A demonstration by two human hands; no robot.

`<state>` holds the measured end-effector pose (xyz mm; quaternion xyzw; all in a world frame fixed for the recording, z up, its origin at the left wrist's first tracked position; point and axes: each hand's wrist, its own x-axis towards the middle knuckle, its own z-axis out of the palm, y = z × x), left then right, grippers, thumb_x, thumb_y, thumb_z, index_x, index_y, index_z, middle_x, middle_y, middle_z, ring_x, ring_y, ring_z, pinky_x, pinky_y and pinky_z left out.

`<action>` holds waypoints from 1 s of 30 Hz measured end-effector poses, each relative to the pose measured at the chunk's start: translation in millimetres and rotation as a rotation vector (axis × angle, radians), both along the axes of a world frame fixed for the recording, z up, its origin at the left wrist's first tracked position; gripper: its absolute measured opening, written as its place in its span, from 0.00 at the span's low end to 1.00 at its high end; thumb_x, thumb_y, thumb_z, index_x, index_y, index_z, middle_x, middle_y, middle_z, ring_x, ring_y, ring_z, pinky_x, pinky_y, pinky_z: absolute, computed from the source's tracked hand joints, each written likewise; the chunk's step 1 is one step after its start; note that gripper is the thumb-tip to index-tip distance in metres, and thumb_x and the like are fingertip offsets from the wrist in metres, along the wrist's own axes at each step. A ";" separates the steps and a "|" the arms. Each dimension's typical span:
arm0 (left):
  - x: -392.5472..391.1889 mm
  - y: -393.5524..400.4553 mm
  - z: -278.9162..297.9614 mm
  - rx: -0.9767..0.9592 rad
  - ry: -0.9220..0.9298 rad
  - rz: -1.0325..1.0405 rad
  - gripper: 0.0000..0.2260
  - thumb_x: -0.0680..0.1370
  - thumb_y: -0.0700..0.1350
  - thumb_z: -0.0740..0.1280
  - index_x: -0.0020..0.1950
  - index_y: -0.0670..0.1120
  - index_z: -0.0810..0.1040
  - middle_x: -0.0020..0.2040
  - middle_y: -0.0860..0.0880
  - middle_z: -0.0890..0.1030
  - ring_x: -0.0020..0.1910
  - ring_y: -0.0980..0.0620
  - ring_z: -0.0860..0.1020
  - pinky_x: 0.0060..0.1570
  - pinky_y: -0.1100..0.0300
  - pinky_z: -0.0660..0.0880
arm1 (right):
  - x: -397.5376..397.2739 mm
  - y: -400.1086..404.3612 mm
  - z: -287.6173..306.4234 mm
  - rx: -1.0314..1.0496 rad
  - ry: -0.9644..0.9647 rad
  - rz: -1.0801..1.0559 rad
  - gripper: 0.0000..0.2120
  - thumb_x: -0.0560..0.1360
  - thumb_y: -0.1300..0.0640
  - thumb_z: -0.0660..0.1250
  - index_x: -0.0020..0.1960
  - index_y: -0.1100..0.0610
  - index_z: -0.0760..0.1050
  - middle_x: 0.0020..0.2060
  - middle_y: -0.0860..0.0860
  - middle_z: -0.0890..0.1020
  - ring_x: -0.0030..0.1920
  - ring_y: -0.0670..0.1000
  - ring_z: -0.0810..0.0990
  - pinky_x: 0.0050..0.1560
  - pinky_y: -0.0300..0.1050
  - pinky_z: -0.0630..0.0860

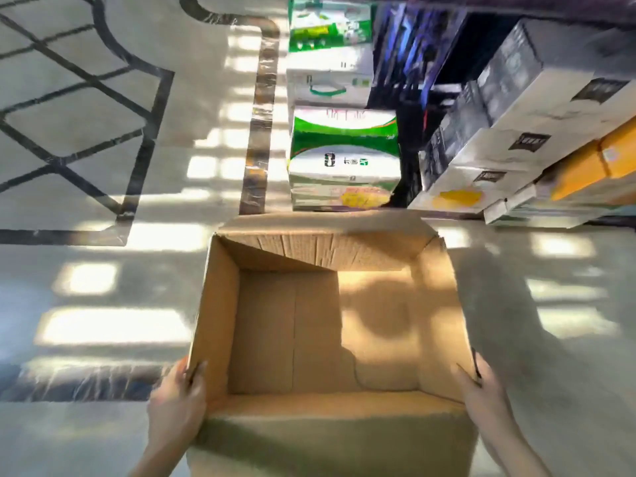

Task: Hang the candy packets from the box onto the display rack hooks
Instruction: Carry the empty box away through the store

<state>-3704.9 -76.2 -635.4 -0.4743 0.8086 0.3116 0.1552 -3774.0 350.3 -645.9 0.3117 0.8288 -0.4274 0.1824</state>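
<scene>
Glossy pale floor [103,208] filled most of the frame, marked with dark inlaid lines at the upper left and crossed by bright rectangular patches of reflected light.

Next in size, the cardboard box [220,304] occupied the lower centre of the frame. It stood open at the top, its flaps turned outward at the far and near edges. Its brown interior was visible down to the bottom panel, half in sunlight and half in shadow, with only a thin dark line lying on the bottom panel. No candy packets could be seen inside it.

At the upper right, stacked grey and white cartons [509,108] leaned across the frame, with an orange carton [592,163] just beside them at the right edge.

At the upper centre, green and white product cases [344,156] stood in a row running away from the far edge of the box.

The left hand [179,397], at the lower left, gripped the box's left wall near its near corner, thumb inside the rim and fingers curled against the outer face.

The right hand [481,383], at the lower right, gripped the right wall at its near corner, fingers together and wrapped over the rim; the thumb position could not be determined.
</scene>
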 end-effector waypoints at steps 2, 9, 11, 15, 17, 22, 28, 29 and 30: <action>-3.9 0.6 -53.7 0.000 0.000 0.003 0.12 0.84 0.52 0.62 0.58 0.46 0.79 0.51 0.43 0.81 0.51 0.39 0.78 0.61 0.41 0.76 | -4.6 -0.6 -57.8 -0.002 -0.037 -0.026 0.17 0.79 0.52 0.68 0.68 0.51 0.76 0.61 0.50 0.82 0.61 0.53 0.79 0.61 0.50 0.73; -7.8 3.7 -192.7 -0.058 -0.020 -0.069 0.11 0.85 0.49 0.61 0.52 0.43 0.77 0.44 0.44 0.78 0.43 0.42 0.74 0.54 0.43 0.74 | -6.0 -4.6 -208.6 -0.010 -0.086 -0.018 0.19 0.84 0.55 0.61 0.74 0.57 0.68 0.62 0.47 0.73 0.61 0.47 0.69 0.63 0.43 0.63; -2.8 3.2 -217.3 -0.041 -0.022 -0.073 0.11 0.85 0.49 0.61 0.52 0.42 0.76 0.44 0.43 0.78 0.42 0.42 0.75 0.53 0.42 0.75 | 0.1 -7.5 -235.2 0.051 -0.129 0.021 0.23 0.82 0.48 0.63 0.75 0.54 0.68 0.68 0.47 0.75 0.66 0.50 0.73 0.70 0.49 0.67; 4.2 9.8 -244.7 -0.004 -0.011 -0.045 0.15 0.85 0.51 0.60 0.64 0.42 0.75 0.52 0.44 0.80 0.46 0.44 0.75 0.58 0.40 0.76 | 7.0 -4.3 -265.3 0.091 -0.134 0.023 0.28 0.81 0.47 0.65 0.78 0.54 0.65 0.71 0.52 0.74 0.71 0.56 0.72 0.72 0.58 0.68; 5.2 13.4 -250.5 0.013 -0.016 -0.040 0.17 0.85 0.51 0.59 0.68 0.41 0.74 0.57 0.43 0.80 0.48 0.44 0.74 0.63 0.37 0.74 | 7.8 -5.5 -269.1 0.066 -0.140 -0.008 0.29 0.82 0.49 0.65 0.80 0.56 0.62 0.72 0.53 0.72 0.73 0.57 0.69 0.74 0.57 0.66; 1.7 12.1 -260.3 0.043 0.005 -0.062 0.15 0.85 0.51 0.59 0.65 0.43 0.74 0.52 0.46 0.78 0.44 0.47 0.74 0.54 0.46 0.74 | 7.5 -0.1 -284.1 0.049 -0.115 -0.016 0.27 0.81 0.45 0.65 0.76 0.52 0.66 0.69 0.55 0.75 0.69 0.58 0.74 0.71 0.61 0.70; -43.5 -5.1 -276.3 0.024 0.078 -0.135 0.12 0.84 0.52 0.62 0.61 0.44 0.75 0.46 0.46 0.80 0.44 0.40 0.80 0.50 0.47 0.76 | -36.4 1.5 -297.2 0.088 0.027 -0.023 0.17 0.81 0.61 0.65 0.69 0.64 0.74 0.60 0.58 0.81 0.61 0.59 0.78 0.62 0.49 0.70; -52.9 -7.6 -278.8 0.019 0.085 -0.153 0.12 0.84 0.52 0.62 0.61 0.45 0.75 0.44 0.47 0.80 0.43 0.40 0.80 0.47 0.48 0.76 | -46.4 -0.9 -297.9 0.084 0.057 -0.031 0.15 0.81 0.62 0.65 0.68 0.64 0.75 0.58 0.58 0.81 0.60 0.59 0.79 0.61 0.48 0.70; -61.6 -9.3 -280.9 0.021 0.109 -0.160 0.11 0.84 0.52 0.62 0.59 0.46 0.75 0.42 0.48 0.80 0.41 0.41 0.80 0.44 0.51 0.75 | -55.8 -1.7 -301.1 0.071 0.068 -0.046 0.15 0.81 0.64 0.65 0.67 0.63 0.75 0.57 0.57 0.82 0.59 0.58 0.79 0.61 0.49 0.71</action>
